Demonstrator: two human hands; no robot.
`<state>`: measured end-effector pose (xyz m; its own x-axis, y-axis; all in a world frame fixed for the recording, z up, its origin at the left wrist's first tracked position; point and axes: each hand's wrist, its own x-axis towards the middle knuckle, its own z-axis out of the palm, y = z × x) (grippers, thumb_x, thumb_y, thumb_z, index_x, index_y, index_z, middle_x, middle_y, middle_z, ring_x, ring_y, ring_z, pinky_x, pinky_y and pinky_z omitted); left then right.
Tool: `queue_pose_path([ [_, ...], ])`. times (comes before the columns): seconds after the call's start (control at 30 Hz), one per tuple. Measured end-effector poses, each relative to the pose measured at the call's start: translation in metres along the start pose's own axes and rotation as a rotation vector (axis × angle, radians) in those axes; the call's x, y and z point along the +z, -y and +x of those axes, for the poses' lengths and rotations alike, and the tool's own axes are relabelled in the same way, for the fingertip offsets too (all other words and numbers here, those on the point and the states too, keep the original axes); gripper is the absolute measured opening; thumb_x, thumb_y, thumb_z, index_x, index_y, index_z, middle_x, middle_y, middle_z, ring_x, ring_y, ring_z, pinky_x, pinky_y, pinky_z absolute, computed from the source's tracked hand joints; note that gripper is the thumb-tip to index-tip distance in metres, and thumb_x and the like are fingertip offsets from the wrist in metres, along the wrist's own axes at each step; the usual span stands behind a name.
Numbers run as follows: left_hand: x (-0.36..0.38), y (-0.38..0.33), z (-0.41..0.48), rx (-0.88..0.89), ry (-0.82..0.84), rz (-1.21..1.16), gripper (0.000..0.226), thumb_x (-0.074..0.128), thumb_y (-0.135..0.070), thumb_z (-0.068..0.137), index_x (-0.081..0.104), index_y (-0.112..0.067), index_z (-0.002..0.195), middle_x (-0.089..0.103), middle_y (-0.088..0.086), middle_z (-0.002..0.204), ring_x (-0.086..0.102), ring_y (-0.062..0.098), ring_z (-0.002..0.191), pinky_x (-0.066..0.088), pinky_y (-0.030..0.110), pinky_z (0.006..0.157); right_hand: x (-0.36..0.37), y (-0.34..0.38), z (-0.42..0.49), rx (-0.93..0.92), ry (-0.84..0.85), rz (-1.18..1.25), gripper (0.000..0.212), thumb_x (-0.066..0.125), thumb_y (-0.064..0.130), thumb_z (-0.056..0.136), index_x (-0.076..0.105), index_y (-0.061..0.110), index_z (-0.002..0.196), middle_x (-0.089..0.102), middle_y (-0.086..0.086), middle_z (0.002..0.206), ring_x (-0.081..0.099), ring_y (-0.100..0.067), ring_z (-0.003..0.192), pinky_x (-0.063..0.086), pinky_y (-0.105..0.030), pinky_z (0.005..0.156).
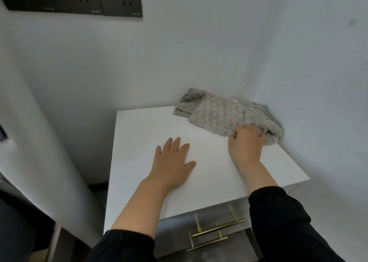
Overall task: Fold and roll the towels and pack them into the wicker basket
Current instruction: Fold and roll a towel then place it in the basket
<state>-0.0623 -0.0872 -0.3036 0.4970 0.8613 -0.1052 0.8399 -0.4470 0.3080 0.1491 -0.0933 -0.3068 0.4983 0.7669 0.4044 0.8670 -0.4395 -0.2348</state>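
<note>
A crumpled grey-beige towel (221,114) with a bumpy texture lies at the back right corner of a white cabinet top (143,134), against the wall. My right hand (246,142) grips the towel's near edge, fingers curled into the fabric. Flat on the cabinet top, left of the towel and apart from it, lies my left hand (172,160) with fingers straight and spread. No wicker basket is in view.
White walls close in behind and to the right of the cabinet. Dark wall sockets (83,0) sit high at the upper left. Brass drawer handles (217,230) show below the cabinet's front edge. A white rounded column (39,142) stands at the left.
</note>
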Motion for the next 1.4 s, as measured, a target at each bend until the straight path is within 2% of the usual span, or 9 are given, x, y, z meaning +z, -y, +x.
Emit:
queue_pose_path([
  [0.23, -0.014, 0.0, -0.002, -0.037, -0.241, -0.312, 0.073, 0.049, -0.036, 0.096, 0.005, -0.022, 0.152, 0.0, 0.001, 0.161, 0.0, 0.017, 0.147, 0.008, 0.035, 0.119, -0.056, 0.018, -0.014, 0.002, -0.417, 0.538, 0.008, 0.054, 0.004, 0.087, 0.06, 0.004, 0.093, 0.059, -0.009, 0.09, 0.051, -0.025, 0.087, 0.04, -0.034, 0.077],
  [0.5, -0.043, -0.013, -0.016, 0.254, -0.094, -0.686, 0.105, 0.085, -0.035, 0.065, 0.019, -0.038, 0.147, 0.02, -0.025, 0.149, 0.018, -0.008, 0.136, 0.016, 0.014, 0.11, -0.111, 0.028, -0.028, 0.083, -0.198, 0.831, 0.012, 0.045, 0.015, 0.096, 0.053, 0.009, 0.089, 0.055, 0.003, 0.069, 0.046, -0.007, 0.055, 0.035, -0.016, 0.052],
  [0.63, -0.048, -0.015, -0.018, 0.336, 0.025, -0.815, 0.06, 0.083, -0.013, 0.07, 0.055, -0.037, 0.117, 0.06, -0.027, 0.111, 0.052, -0.016, 0.1, 0.035, -0.002, 0.079, -0.112, 0.025, -0.022, 0.237, -0.048, 0.911, 0.025, 0.047, 0.015, 0.091, 0.056, -0.004, 0.077, 0.053, -0.02, 0.069, 0.046, -0.031, 0.062, 0.034, -0.03, 0.055],
  [0.73, -0.055, -0.015, -0.02, 0.217, 0.118, -1.107, 0.013, 0.063, 0.002, 0.085, 0.065, -0.01, 0.081, 0.066, -0.003, 0.066, 0.062, 0.007, 0.059, 0.05, 0.016, 0.058, -0.106, 0.012, -0.022, 0.287, 0.215, 0.765, 0.027, 0.051, 0.017, 0.089, 0.056, -0.004, 0.073, 0.049, -0.016, 0.066, 0.044, -0.024, 0.063, 0.032, -0.028, 0.05],
  [0.87, -0.055, -0.02, -0.018, -0.219, 0.255, -1.594, 0.032, 0.044, -0.022, 0.1, 0.06, -0.003, 0.08, 0.063, 0.01, 0.056, 0.059, 0.014, 0.041, 0.048, 0.018, 0.038, -0.082, -0.006, -0.022, 0.26, 0.402, 0.445, 0.042, 0.058, 0.028, 0.091, 0.058, -0.001, 0.123, 0.059, -0.017, 0.126, 0.054, -0.029, 0.116, 0.042, -0.034, 0.091],
  [0.97, -0.046, -0.014, -0.009, -0.407, 0.052, -1.372, 0.031, 0.044, -0.03, 0.098, 0.059, -0.006, 0.085, 0.063, 0.009, 0.063, 0.061, 0.018, 0.049, 0.052, 0.024, 0.046, -0.074, -0.006, -0.026, 0.208, 0.276, 0.396, 0.043, 0.053, 0.027, 0.095, 0.046, 0.009, 0.133, 0.054, -0.012, 0.13, 0.052, -0.029, 0.118, 0.039, -0.033, 0.09],
  [1.07, -0.042, -0.01, -0.006, -0.408, 0.006, -1.209, 0.023, 0.049, -0.026, 0.096, 0.059, -0.007, 0.089, 0.058, 0.007, 0.071, 0.06, 0.015, 0.048, 0.051, 0.025, 0.049, -0.073, 0.006, -0.031, 0.052, 0.207, 0.433, 0.02, 0.051, 0.029, 0.094, 0.063, 0.015, 0.103, 0.066, -0.004, 0.103, 0.059, -0.022, 0.095, 0.041, -0.029, 0.074],
  [1.23, -0.037, -0.008, -0.006, -0.361, 0.008, -1.165, 0.015, 0.053, -0.016, 0.095, 0.061, -0.005, 0.09, 0.058, 0.006, 0.07, 0.06, 0.008, 0.045, 0.051, 0.023, 0.048, -0.068, 0.039, -0.054, -0.228, 0.554, 0.35, 0.036, 0.066, 0.053, 0.079, 0.066, 0.018, 0.09, 0.06, 0.007, 0.089, 0.057, -0.011, 0.083, 0.048, -0.03, 0.075],
  [1.4, -0.038, -0.008, -0.006, -0.373, -0.017, -1.223, 0.021, 0.047, -0.013, 0.096, 0.06, -0.008, 0.08, 0.061, 0.001, 0.059, 0.059, 0.011, 0.044, 0.047, 0.021, 0.045, -0.056, 0.047, -0.058, -0.3, 0.43, 0.263, 0.007, 0.064, 0.021, 0.082, 0.06, 0.022, 0.077, 0.05, 0.009, 0.081, 0.056, -0.015, 0.083, 0.039, -0.025, 0.065],
])
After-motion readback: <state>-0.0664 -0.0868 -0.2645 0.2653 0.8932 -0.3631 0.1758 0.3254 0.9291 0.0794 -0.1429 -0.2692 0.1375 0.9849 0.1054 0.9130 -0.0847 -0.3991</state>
